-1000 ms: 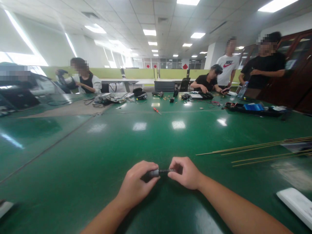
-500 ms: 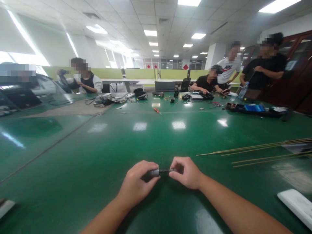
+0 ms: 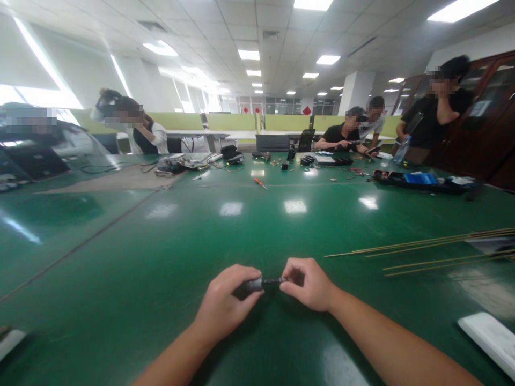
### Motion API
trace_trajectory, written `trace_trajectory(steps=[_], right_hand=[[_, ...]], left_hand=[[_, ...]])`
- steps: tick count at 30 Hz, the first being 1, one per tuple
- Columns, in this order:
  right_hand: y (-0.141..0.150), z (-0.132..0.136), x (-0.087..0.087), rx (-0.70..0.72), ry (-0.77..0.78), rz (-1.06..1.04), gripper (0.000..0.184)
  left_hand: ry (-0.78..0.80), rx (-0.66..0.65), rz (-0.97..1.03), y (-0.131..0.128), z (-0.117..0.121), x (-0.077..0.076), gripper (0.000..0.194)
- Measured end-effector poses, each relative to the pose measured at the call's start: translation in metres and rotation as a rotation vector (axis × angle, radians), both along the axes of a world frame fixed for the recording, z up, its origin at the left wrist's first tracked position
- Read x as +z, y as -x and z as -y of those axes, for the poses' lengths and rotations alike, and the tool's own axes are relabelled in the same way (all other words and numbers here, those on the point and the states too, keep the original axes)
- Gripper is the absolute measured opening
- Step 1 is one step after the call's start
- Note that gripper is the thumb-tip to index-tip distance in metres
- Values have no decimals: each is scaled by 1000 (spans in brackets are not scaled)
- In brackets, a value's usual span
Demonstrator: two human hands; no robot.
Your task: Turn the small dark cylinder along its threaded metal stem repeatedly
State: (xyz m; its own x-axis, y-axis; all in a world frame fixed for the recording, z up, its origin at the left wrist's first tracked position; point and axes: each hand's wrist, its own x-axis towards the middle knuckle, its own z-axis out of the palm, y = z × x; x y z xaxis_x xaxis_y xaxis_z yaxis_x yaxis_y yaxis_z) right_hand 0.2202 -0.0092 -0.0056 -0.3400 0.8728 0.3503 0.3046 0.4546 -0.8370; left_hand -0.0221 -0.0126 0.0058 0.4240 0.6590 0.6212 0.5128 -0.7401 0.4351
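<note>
Just above the green table, both my hands work on one small piece: a grey cylinder (image 3: 255,283) with a thin dark, ridged-looking rod (image 3: 273,281) sticking out to the right. My left hand (image 3: 230,297) pinches the cylinder between thumb and fingers. At the other end, the fingertips of my right hand (image 3: 306,285) close on the rod's tip. The piece lies roughly level between the two hands, and its exact kind cannot be made out. Fingers hide part of the cylinder's left end and the rod's right end.
A red-handled screwdriver (image 3: 259,183) lies farther back on the green table (image 3: 181,252). Thin brass-coloured rods (image 3: 418,244) lie to the right, above a white bar-shaped object (image 3: 488,340). A black tray with blue packaging (image 3: 420,178) and a bottle (image 3: 401,150) stand far right. Several people are around the table.
My hands and the piece hold almost the same position. Across the table, the person at left raises an arm to the head, one standing person leans lower, and another lifts a hand to the face.
</note>
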Motion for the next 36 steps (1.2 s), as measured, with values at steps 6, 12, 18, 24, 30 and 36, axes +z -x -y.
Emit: trace_trajectory(steps=[6, 12, 18, 24, 30, 36], right_hand=[[0, 0, 1, 3, 18, -7, 10], [-1, 0, 2, 0, 5, -3, 10], [-2, -1, 1, -6, -12, 16, 10], [-1, -1, 0, -10, 0, 3, 10], [-2, -2, 0, -6, -15, 6, 10], [-3, -2, 0, -9, -14, 1, 10]], left_hand=[[3, 2, -1, -1, 1, 2, 19], [-17, 6, 2, -1, 1, 4, 20], [-5, 7, -6, 1, 0, 1, 21], [-20, 15, -9, 1, 1, 2, 22], [-31, 20, -9, 0, -1, 3, 20], [-11, 25, -7, 2, -1, -1, 21]])
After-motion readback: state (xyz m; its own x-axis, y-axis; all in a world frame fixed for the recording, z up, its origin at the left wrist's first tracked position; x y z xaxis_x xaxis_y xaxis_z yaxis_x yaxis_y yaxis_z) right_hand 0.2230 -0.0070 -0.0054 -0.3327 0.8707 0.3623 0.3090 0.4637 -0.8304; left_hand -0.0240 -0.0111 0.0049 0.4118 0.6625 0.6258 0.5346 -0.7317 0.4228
